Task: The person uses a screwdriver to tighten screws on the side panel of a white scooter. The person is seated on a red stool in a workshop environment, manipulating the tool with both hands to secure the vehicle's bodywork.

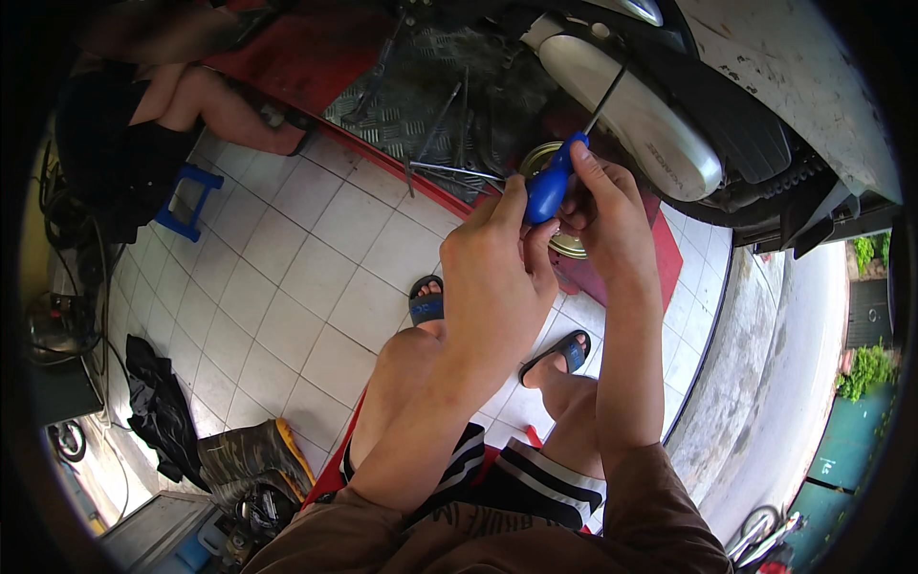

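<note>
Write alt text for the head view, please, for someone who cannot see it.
Left grip and right grip hold a blue-handled screwdriver near a motorbike's silver cover. White floor tiles lie below; another person's leg shows at upper left.

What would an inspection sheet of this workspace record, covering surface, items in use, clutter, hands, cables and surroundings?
Surface: white tiled floor; red platform with a dark treaded plate.
Items in use: screwdriver, blue-handled, shaft pointing up and right across the motorbike; contact cannot be told.
Clutter: metal tools on the platform; gold-rimmed container partly hidden behind the hands; black cloth and boots at lower left.
Hands: left hand and right hand both hold the screwdriver.
Cables: dark cables at the left edge; their ends cannot be traced.
Surroundings: another person by a blue stool at upper left; road at right.
</note>
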Tool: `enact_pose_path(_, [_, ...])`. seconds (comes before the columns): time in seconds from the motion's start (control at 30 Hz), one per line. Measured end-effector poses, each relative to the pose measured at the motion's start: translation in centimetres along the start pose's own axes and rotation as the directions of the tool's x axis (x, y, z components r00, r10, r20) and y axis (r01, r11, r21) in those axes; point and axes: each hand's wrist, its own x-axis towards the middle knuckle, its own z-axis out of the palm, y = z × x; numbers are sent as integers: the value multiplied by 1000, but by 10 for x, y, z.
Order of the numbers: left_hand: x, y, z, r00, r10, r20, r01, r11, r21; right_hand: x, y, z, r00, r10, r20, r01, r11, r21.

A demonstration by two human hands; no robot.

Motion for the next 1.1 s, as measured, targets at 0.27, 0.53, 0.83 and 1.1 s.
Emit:
enact_pose_path(0.27, [5,-4,0,914,-233,332,362,838,-409,-3,1,10,997,-27,-67,35,993,117])
enact_pose_path(0.53, [12,-3,-18,511,-66,857,856,-52,-515,-4,-5,-2,980,-100,174,36,940,338])
enact_pose_path(0.83, [5,-5,-3,589,-116,800,795,-96,-599,4,3,-13,985,-86,148,38,953,300])
enact_pose_path(1.1, [-4,-21,13,805,-253,537,589,451,-671,-2,2,5,959,-3,-282,-12,999,-51])
